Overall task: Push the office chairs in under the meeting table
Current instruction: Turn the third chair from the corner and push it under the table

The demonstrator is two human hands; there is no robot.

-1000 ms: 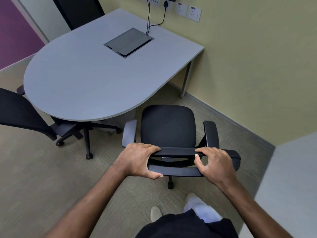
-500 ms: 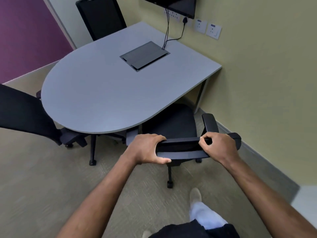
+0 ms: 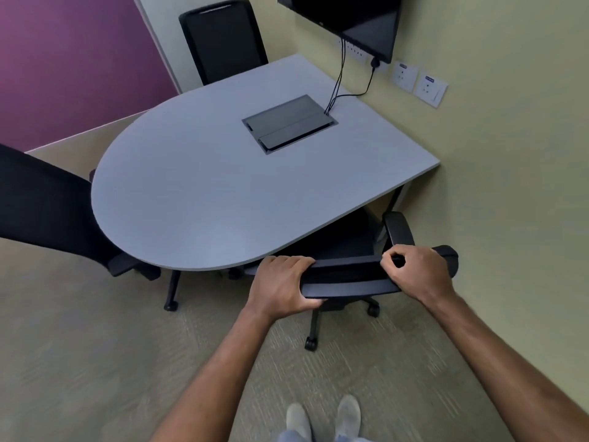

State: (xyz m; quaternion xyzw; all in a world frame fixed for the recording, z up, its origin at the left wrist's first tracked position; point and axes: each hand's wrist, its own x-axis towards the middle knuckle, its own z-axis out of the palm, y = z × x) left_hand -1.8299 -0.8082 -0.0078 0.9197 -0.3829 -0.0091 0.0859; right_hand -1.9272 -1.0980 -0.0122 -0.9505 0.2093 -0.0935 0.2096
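Grey counter (image 3: 204, 193), rounded at the near-left end and square at the wall end, fills the middle of the view over a beige carpet (image 3: 95, 362)

Olive wall (image 3: 510, 154) runs along the right; purple panel (image 3: 63, 59) at far left

Three black office chairs around the counter. Left chair (image 3: 41, 202): backrest beside the rounded end, seat partly under the edge, one castor leg visible on the carpet. Far chair (image 3: 223, 39): upright behind the far edge, only its backrest showing. Near chair (image 3: 347, 275): seat almost wholly under the counter's near edge, right armrest sticking out just beside the counter's right leg, backrest top just clear of the edge, two castors visible below

Dark monitor (image 3: 350, 20) on the wall above the counter's far right corner; black cables (image 3: 338, 81) drop from it to a dark cable hatch (image 3: 290, 122) set flush in the counter top. Two white wall sockets (image 3: 417, 82) right of the monitor

Left hand (image 3: 280, 288): clamped on the left end of the near chair's backrest top, fingers over the front, thumb beneath. Right hand (image 3: 417, 272): curled round the right end of the same rail, knuckles up. Both arms stretched forward

Two pale shoes (image 3: 322, 416) at the bottom edge, side by side on the carpet
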